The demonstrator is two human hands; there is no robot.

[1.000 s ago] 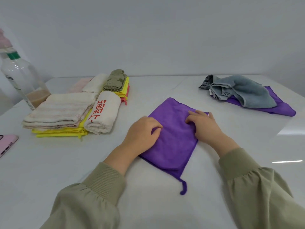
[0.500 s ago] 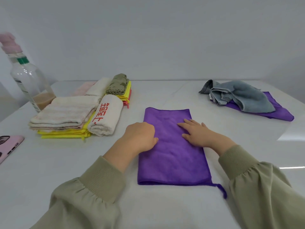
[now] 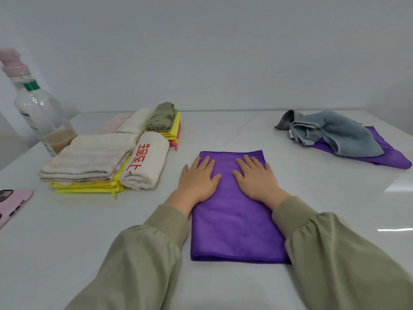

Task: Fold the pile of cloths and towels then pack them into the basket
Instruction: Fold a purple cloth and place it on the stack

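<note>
A purple cloth (image 3: 234, 229), folded into a long rectangle, lies flat in front of me on the white table (image 3: 89, 242). My left hand (image 3: 199, 177) presses flat on its far left part, fingers straight. My right hand (image 3: 257, 177) presses flat on its far right part. At the far right a crumpled grey towel (image 3: 339, 133) lies on another purple cloth (image 3: 388, 157). To the left sits a stack of folded towels (image 3: 89, 159), with a rolled white towel with red characters (image 3: 145, 164) beside it. No basket is in view.
A clear bottle (image 3: 38, 115) with brown liquid stands at the far left behind the stack. A pink phone (image 3: 11, 202) lies at the left table edge. More folded cloths, olive over yellow (image 3: 165, 119), sit behind the stack.
The purple cloth was turned from a diagonal to square in front of me. Both hands went from curled on it to flat, and slid toward its far end.
</note>
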